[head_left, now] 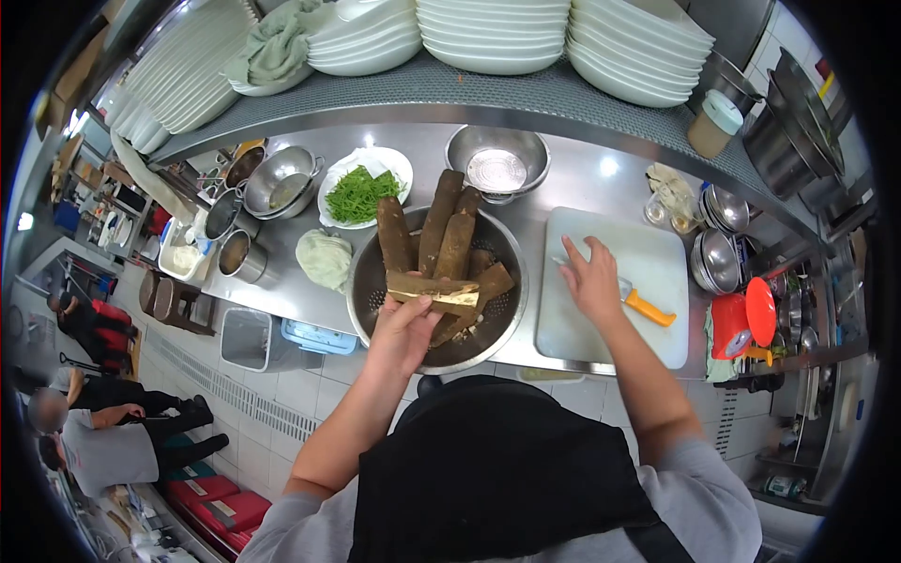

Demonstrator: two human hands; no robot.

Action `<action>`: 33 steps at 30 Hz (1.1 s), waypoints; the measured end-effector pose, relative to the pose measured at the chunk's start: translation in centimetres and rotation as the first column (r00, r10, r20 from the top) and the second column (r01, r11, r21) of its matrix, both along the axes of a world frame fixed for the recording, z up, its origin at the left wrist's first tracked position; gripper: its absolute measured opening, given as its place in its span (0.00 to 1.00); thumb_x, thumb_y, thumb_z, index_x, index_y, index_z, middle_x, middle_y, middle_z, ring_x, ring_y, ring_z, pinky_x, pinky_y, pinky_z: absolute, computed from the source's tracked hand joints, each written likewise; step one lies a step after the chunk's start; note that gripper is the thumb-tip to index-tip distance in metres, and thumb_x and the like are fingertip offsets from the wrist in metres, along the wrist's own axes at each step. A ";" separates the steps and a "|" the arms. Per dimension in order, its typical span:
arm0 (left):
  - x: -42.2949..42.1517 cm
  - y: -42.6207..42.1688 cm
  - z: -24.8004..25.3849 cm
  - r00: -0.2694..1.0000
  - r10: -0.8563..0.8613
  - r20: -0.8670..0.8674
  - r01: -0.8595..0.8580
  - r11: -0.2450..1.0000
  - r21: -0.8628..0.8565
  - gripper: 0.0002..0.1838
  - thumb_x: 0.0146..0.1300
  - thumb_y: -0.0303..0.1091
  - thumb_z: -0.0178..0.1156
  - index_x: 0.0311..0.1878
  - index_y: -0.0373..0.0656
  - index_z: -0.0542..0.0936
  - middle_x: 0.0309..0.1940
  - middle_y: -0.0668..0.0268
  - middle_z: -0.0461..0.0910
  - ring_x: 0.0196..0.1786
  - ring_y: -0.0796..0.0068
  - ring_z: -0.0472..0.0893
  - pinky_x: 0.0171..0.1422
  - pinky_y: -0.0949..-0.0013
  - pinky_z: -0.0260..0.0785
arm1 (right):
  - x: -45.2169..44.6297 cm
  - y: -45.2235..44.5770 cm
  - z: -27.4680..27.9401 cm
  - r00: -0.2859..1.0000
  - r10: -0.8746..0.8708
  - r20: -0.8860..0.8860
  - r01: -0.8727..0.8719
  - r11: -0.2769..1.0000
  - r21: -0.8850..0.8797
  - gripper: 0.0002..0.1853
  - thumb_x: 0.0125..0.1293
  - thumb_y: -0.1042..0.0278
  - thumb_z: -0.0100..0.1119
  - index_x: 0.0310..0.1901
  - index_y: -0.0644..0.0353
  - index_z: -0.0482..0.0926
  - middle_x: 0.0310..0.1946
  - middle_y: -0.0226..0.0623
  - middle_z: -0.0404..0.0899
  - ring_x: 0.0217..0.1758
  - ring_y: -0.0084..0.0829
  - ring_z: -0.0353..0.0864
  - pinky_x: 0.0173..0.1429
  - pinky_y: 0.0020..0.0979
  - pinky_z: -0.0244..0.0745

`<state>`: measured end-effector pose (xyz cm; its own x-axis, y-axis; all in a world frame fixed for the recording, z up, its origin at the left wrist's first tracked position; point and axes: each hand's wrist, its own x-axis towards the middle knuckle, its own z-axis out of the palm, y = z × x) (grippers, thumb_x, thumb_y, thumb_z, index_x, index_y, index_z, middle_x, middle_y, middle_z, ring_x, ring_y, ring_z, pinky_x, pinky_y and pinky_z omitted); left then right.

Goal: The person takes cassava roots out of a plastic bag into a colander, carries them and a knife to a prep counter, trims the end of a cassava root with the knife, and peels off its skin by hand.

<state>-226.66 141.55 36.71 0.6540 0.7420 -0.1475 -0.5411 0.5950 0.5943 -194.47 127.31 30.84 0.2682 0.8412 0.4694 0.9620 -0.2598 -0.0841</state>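
My left hand (405,330) is closed around a thick brown-skinned root (434,291) with a pale yellow strip of bare flesh at one end. It holds the root over a perforated steel colander (512,330), where several more brown roots (392,235) lie, some sticking up past the rim. My right hand (593,274) is over the white cutting board (657,244), with fingers apart and nothing seen in them. Beneath it lies a knife with an orange handle (651,308). My hand hides much of its blade.
Behind the colander are a plate of cut greens (360,195) and a steel bowl (497,161). A pale cloth (324,259) lies to the left. A shelf of stacked white plates (493,38) overhangs the counter. A red scale (732,327) stands right.
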 end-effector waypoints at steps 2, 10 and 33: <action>0.7 -0.4 0.1 1.000 0.010 0.022 -0.011 1.000 0.017 0.24 0.65 0.20 0.64 0.63 0.46 0.73 0.62 0.56 0.78 0.69 0.56 0.76 0.80 0.47 0.63 | -5.2 1.1 3.1 0.850 0.112 -0.515 -0.052 0.990 0.129 0.27 0.74 0.60 0.63 0.71 0.54 0.73 0.45 0.41 0.81 0.50 0.37 0.82 0.57 0.41 0.77; 1.3 -1.2 -0.7 0.950 0.107 -0.293 -0.043 0.975 0.216 0.31 0.63 0.18 0.66 0.68 0.46 0.67 0.58 0.63 0.73 0.67 0.65 0.75 0.77 0.53 0.64 | -13.7 4.7 6.9 -0.222 0.226 -0.949 -0.206 0.940 0.272 0.19 0.74 0.65 0.64 0.60 0.61 0.72 0.45 0.33 0.79 0.41 0.23 0.81 0.47 0.28 0.78; -0.4 -0.3 2.7 0.663 0.534 -0.524 0.497 0.210 0.842 0.09 0.73 0.30 0.57 0.41 0.32 0.78 0.35 0.47 0.78 0.42 0.40 0.79 0.48 0.47 0.71 | -12.8 5.0 7.8 -0.313 -0.041 -0.949 -0.388 0.918 0.088 0.13 0.72 0.61 0.67 0.50 0.59 0.78 0.26 0.20 0.70 0.19 0.12 0.59 0.21 0.22 0.49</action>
